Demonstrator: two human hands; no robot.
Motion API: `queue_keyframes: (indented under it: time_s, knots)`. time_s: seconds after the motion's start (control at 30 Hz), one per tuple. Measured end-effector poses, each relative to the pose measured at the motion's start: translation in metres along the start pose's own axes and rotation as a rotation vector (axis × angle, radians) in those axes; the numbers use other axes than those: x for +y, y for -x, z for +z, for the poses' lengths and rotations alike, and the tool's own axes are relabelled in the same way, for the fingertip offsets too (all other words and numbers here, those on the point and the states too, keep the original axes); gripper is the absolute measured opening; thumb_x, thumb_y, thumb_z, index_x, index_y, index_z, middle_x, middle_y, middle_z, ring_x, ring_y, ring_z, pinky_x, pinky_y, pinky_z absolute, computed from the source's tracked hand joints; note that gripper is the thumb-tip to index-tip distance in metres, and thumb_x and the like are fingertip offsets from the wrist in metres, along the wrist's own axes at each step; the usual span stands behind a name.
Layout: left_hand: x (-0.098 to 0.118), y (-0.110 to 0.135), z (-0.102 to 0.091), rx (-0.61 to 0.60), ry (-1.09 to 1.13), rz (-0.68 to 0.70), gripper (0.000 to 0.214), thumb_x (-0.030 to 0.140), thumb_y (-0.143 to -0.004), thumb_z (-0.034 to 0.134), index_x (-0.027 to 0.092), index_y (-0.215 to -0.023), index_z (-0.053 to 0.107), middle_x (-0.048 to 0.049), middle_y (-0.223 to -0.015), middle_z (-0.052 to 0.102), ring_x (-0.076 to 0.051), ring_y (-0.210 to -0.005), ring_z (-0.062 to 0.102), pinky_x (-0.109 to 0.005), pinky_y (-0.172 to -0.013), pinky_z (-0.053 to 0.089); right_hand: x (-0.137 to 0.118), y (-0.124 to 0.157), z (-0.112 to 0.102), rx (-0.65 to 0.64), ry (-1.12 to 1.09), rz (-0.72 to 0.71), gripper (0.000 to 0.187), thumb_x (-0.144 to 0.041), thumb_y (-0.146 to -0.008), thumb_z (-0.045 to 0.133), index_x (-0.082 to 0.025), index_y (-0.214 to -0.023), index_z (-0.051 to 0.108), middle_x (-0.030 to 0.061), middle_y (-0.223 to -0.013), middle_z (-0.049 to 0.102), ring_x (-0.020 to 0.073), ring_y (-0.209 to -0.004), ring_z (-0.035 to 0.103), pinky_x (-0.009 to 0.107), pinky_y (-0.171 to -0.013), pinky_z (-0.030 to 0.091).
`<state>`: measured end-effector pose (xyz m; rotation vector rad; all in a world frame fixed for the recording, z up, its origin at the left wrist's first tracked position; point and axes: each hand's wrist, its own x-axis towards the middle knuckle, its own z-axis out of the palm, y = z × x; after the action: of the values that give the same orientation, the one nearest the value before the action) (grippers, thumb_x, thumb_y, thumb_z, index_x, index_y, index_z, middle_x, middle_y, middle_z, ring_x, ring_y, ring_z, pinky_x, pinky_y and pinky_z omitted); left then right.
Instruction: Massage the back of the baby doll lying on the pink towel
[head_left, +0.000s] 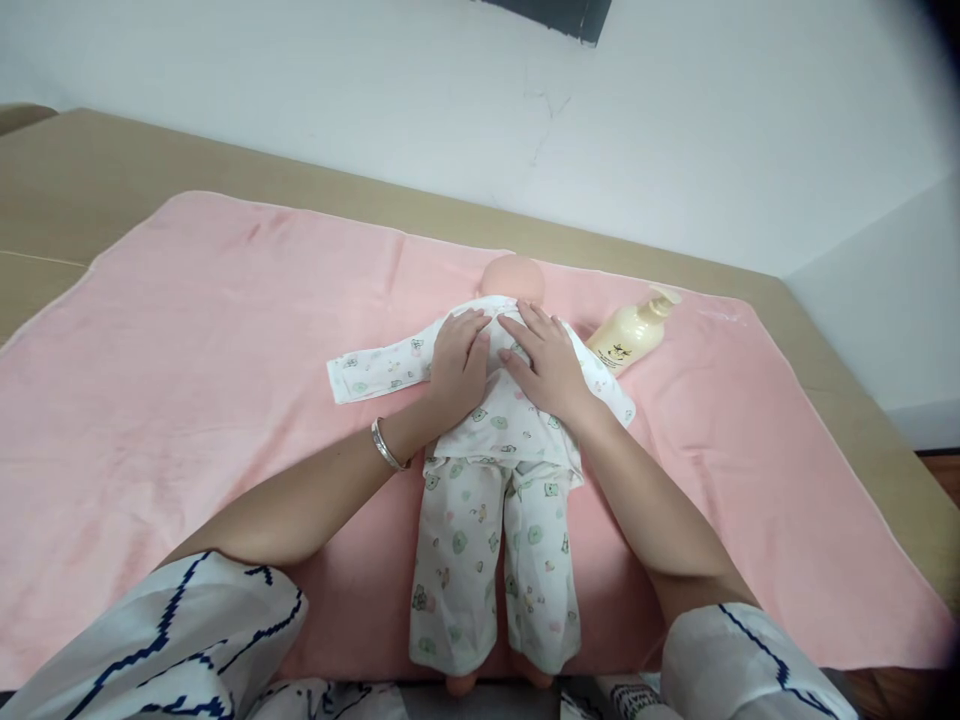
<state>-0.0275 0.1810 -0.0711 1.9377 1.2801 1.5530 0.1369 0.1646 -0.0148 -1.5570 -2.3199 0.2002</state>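
Note:
A baby doll (513,278) lies on a pink blanket, its bald head toward the wall and its feet at the near edge. It wears a white printed long-sleeved top (495,425) and matching trousers (459,560). My left hand (460,365) rests on the left side of the top near the shoulder, palm down. On the right side, my right hand (547,362) lies flat with its fingers spread over the upper part of the top. Neither hand grips anything. The doll's face cannot be seen.
The pink blanket (225,330) covers much of a wooden table (247,165) against a white wall. A cream pump bottle (628,332) lies tilted on the blanket, beside the doll's right-hand sleeve. A dark panel (566,15) shows on the wall.

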Motion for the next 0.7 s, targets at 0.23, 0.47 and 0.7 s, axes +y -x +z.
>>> queue_keyframes:
  time_s: [0.23,0.47,0.7]
  knots:
    - [-0.002,0.001,-0.001,0.012,0.006,0.008,0.035,0.033,-0.104,0.038,0.019,-0.111,0.069,-0.0101,-0.129,0.072,-0.024,-0.126,0.063,-0.048,-0.117,0.047,-0.044,0.027,0.002,0.058,0.212,0.233,0.060,-0.041,-0.105,0.040,-0.015,-0.159,0.039,0.0225,-0.165,0.036,0.0430,-0.154,0.032,0.064,-0.123,0.026]
    - [-0.002,0.002,0.001,0.060,0.040,0.048,0.049,0.046,-0.109,0.028,0.019,-0.111,0.069,-0.0122,-0.125,0.073,-0.024,-0.124,0.065,-0.049,-0.116,0.048,-0.017,0.008,-0.005,-0.037,0.079,0.153,0.057,-0.042,-0.104,0.041,-0.021,-0.157,0.042,0.0144,-0.169,0.032,0.0359,-0.157,0.028,0.064,-0.127,0.020]
    - [-0.002,0.002,0.000,0.046,0.049,0.056,0.050,0.049,-0.109,0.028,0.020,-0.112,0.069,-0.0106,-0.125,0.072,-0.024,-0.123,0.064,-0.048,-0.114,0.049,-0.038,0.021,0.000,-0.006,0.155,0.128,0.059,-0.032,-0.104,0.034,-0.007,-0.157,0.039,0.0218,-0.167,0.033,0.0408,-0.158,0.025,0.064,-0.126,0.022]
